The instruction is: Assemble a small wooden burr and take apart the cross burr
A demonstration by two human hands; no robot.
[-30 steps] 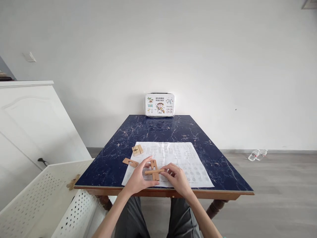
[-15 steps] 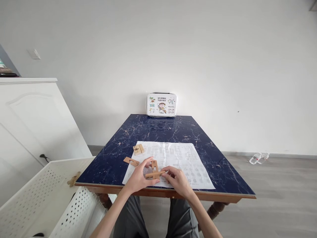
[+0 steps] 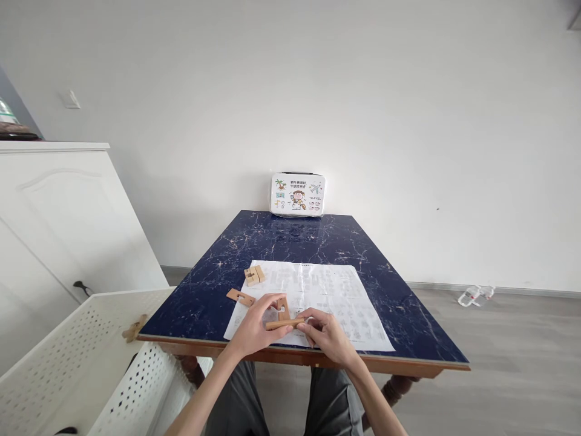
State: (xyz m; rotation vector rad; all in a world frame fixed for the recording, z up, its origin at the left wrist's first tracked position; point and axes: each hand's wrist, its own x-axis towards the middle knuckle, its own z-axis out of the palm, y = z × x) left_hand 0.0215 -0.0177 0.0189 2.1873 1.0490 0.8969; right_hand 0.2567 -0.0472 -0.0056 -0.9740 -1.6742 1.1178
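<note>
hands (image 3: 254, 330) and (image 3: 327, 333) grip crossed wooden pieces (image 3: 284, 317) above paper sheet (image 3: 336, 297)

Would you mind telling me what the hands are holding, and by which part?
Both hold crossed wooden puzzle pieces above the paper sheet: the left hand grips the left side, the right hand pinches the horizontal bar's right end.

Both hands — left hand (image 3: 254, 330), right hand (image 3: 329, 334) — grip crossed wooden pieces (image 3: 284, 318).

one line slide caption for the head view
Both hands hold crossed wooden puzzle pieces over a printed sheet on a blue table.
</note>
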